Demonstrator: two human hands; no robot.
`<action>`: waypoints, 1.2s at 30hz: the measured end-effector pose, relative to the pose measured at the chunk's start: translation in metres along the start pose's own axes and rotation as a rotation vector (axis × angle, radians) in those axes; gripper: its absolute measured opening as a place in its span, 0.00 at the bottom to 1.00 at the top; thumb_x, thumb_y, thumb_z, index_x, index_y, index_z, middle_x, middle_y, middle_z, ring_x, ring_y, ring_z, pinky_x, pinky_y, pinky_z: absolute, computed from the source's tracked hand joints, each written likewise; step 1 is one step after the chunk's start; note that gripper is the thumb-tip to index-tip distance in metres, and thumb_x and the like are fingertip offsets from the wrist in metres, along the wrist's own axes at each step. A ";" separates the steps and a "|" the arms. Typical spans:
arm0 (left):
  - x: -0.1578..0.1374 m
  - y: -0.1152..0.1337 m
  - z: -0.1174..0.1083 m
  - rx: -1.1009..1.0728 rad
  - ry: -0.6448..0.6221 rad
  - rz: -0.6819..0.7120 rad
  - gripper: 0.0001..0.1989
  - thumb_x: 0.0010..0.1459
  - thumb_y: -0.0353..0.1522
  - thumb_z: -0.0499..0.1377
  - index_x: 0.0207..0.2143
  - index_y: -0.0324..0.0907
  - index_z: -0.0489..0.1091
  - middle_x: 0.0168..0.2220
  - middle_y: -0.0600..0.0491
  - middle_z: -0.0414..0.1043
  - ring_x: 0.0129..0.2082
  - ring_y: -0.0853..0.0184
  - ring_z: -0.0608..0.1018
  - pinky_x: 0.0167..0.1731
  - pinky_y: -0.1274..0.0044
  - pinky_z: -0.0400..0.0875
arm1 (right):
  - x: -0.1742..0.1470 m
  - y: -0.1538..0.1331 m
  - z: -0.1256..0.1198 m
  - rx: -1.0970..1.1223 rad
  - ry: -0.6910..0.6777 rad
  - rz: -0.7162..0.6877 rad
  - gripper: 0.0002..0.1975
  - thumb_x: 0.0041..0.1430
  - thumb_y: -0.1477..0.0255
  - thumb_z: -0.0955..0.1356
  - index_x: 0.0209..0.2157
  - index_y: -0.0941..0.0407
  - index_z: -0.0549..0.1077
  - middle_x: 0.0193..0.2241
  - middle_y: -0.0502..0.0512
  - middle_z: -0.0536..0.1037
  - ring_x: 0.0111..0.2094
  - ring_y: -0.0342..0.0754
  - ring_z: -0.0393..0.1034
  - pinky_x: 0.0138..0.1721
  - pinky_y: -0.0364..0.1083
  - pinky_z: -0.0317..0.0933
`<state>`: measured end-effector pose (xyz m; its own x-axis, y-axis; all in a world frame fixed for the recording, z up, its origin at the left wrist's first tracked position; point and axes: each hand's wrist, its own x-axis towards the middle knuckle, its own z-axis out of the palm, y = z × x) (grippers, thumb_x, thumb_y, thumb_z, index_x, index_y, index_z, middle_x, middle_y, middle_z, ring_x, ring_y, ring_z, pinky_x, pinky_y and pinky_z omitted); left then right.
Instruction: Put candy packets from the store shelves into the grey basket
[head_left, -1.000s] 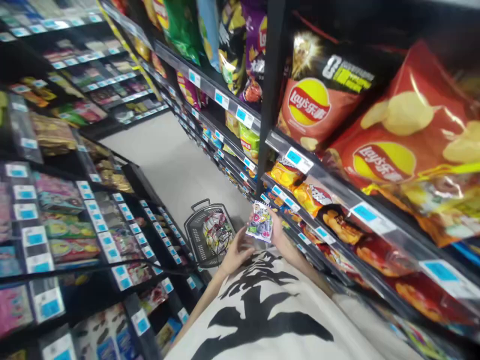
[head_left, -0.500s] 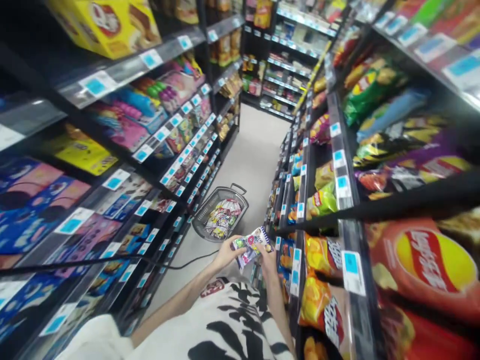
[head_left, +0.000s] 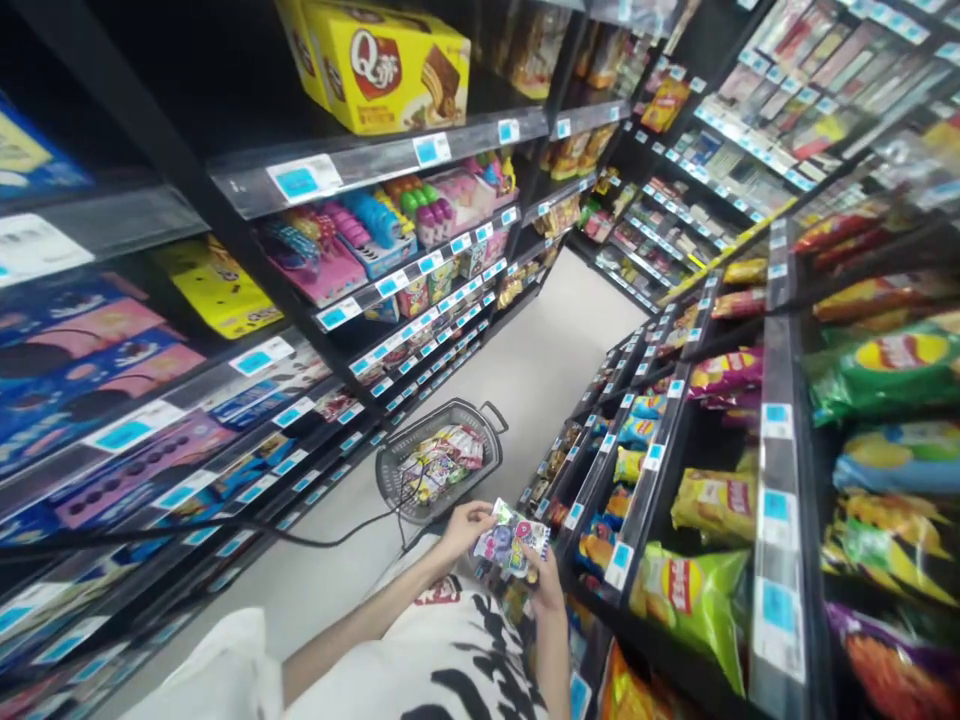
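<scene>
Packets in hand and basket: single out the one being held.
The purple-printed packet, gripped at one end by the right hand, above the floor; the other packets lie in the basket.

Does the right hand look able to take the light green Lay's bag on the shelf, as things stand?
Probably not yet: the right hand holds a small printed packet. Otherwise, nothing seems to block the light green Lay's bag.

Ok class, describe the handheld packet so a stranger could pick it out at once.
In the aisle sits a grey basket of packets. At its lower right in view, the right hand holds a colourful packet with a striped edge. Unlike the basket's packets, it is hand-held.
</scene>
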<state>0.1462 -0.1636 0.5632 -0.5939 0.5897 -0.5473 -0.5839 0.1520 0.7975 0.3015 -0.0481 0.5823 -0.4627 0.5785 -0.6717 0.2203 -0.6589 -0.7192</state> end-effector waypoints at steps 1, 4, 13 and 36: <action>0.014 0.008 0.006 -0.003 -0.015 0.013 0.24 0.42 0.45 0.71 0.36 0.35 0.77 0.25 0.54 0.73 0.26 0.69 0.74 0.30 0.77 0.66 | 0.010 -0.006 0.002 0.019 -0.002 0.019 0.25 0.36 0.63 0.80 0.39 0.53 0.77 0.34 0.55 0.82 0.37 0.59 0.79 0.36 0.53 0.72; 0.048 0.034 0.014 -0.038 -0.051 0.032 0.23 0.41 0.45 0.71 0.32 0.35 0.77 0.24 0.53 0.74 0.25 0.69 0.73 0.30 0.77 0.64 | 0.043 -0.030 0.013 0.011 -0.074 0.051 0.27 0.35 0.65 0.79 0.41 0.53 0.77 0.34 0.54 0.82 0.38 0.59 0.79 0.38 0.53 0.73; 0.095 0.084 -0.005 -0.143 0.149 0.105 0.20 0.47 0.47 0.69 0.29 0.38 0.75 0.27 0.53 0.74 0.27 0.69 0.72 0.31 0.78 0.63 | 0.138 -0.112 0.086 -0.242 -0.473 0.206 0.32 0.36 0.66 0.81 0.46 0.54 0.75 0.38 0.57 0.82 0.40 0.58 0.78 0.41 0.54 0.72; 0.338 0.206 0.189 -0.143 0.536 0.330 0.15 0.49 0.42 0.67 0.29 0.40 0.71 0.27 0.53 0.73 0.28 0.68 0.74 0.31 0.77 0.67 | 0.474 -0.409 0.120 -0.787 -1.044 0.241 0.30 0.32 0.68 0.81 0.42 0.53 0.76 0.36 0.54 0.82 0.36 0.55 0.77 0.41 0.52 0.70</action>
<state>-0.0701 0.2172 0.5905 -0.9271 0.1039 -0.3600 -0.3698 -0.0989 0.9238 -0.1112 0.4378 0.5787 -0.7020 -0.3837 -0.6000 0.6606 -0.0359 -0.7499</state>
